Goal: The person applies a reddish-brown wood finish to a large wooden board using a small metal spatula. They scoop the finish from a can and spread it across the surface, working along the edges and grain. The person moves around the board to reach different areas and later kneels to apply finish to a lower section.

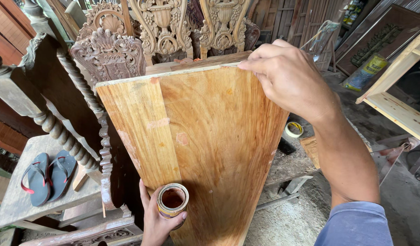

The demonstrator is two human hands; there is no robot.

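right hand [290, 79] pinched on far top edge of wooden board [196, 146] | left hand [157, 218] grasping open tin [172, 200] at board's near lower end | board's long axis runs away from person | carved chair backs [164, 32] beyond

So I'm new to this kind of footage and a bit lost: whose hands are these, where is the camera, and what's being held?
The camera sits on a person's head and looks down, so both hands are their own. The left hand holds a small open tin with brownish liquid inside. The right hand pinches the top edge of a tall wooden panel standing upright before them. Behind it stand carved wooden chair backs. At left, a pair of flip-flops lies on a wooden stool. A roll of tape lies on the floor at right.
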